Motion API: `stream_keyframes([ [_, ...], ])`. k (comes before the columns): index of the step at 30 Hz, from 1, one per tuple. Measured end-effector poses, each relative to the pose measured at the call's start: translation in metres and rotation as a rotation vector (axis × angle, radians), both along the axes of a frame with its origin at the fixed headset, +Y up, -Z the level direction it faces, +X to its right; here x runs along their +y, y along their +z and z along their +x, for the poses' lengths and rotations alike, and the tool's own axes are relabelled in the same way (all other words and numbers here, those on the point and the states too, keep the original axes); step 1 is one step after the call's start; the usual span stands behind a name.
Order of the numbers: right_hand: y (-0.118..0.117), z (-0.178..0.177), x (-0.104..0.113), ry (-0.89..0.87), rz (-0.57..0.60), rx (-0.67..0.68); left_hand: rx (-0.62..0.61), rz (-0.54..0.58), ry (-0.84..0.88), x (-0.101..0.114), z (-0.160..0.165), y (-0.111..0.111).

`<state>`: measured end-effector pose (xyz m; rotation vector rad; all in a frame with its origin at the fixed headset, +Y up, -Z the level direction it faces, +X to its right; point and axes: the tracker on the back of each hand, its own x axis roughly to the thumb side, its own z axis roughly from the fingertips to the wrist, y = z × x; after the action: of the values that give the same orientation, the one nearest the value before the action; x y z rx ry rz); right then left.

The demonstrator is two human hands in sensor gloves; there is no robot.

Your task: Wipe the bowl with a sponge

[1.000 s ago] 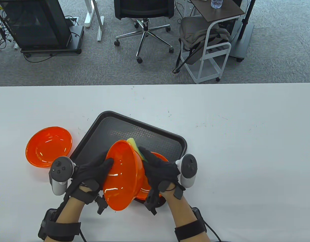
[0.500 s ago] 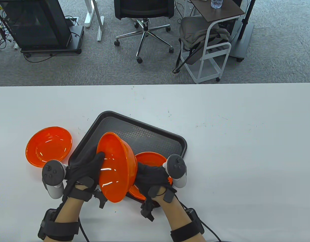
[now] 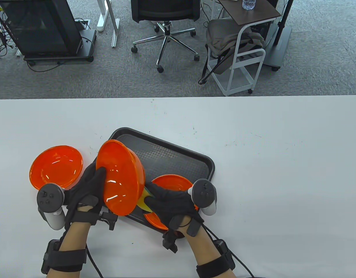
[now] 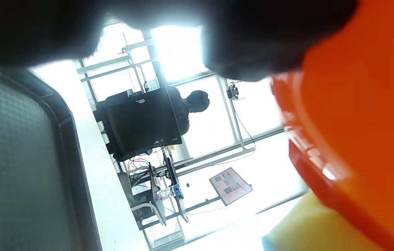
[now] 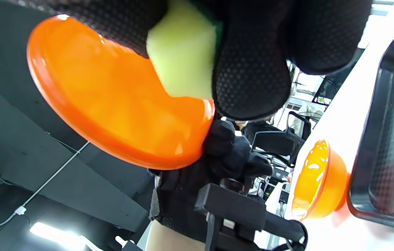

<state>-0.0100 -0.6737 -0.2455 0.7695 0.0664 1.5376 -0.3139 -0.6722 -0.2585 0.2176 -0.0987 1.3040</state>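
Observation:
My left hand (image 3: 89, 188) grips an orange bowl (image 3: 120, 176) by its rim and holds it tilted on edge above the black tray (image 3: 172, 157). The bowl fills the right of the left wrist view (image 4: 364, 115). My right hand (image 3: 169, 199) holds a yellow sponge (image 3: 143, 199) just right of the bowl's lower outer side. In the right wrist view the fingers (image 5: 252, 69) pinch the sponge (image 5: 183, 59) against the bowl (image 5: 113, 104).
A second orange bowl (image 3: 54, 168) sits on the white table (image 3: 282, 173) left of the tray, also in the right wrist view (image 5: 317, 181). Another orange dish (image 3: 173, 184) lies on the tray's near right part, under my right hand.
My left hand has carried the tilted bowl to the left and a little away. My right hand with the sponge moved from the bowl's far side down to its near right side.

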Motion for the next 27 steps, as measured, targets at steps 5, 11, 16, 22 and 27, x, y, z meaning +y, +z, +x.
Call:
stream_keyframes([
  [5, 0.0, 0.006, 0.005, -0.042, 0.021, -0.018, 0.008, -0.012, 0.009, -0.001, -0.003, 0.0],
  [11, 0.0, 0.012, 0.006, -0.145, 0.023, -0.06, -0.011, -0.032, 0.005, -0.001, -0.001, 0.0],
  [16, 0.001, 0.016, 0.005, -0.175, 0.052, -0.146, -0.056, -0.043, -0.022, -0.002, 0.009, 0.001],
  [22, 0.003, 0.016, 0.004, -0.154, 0.081, -0.184, -0.171, -0.047, 0.0, 0.001, 0.031, 0.007],
  [27, 0.002, 0.01, 0.003, -0.085, 0.08, -0.148, -0.212, -0.067, 0.086, -0.002, 0.032, 0.007],
])
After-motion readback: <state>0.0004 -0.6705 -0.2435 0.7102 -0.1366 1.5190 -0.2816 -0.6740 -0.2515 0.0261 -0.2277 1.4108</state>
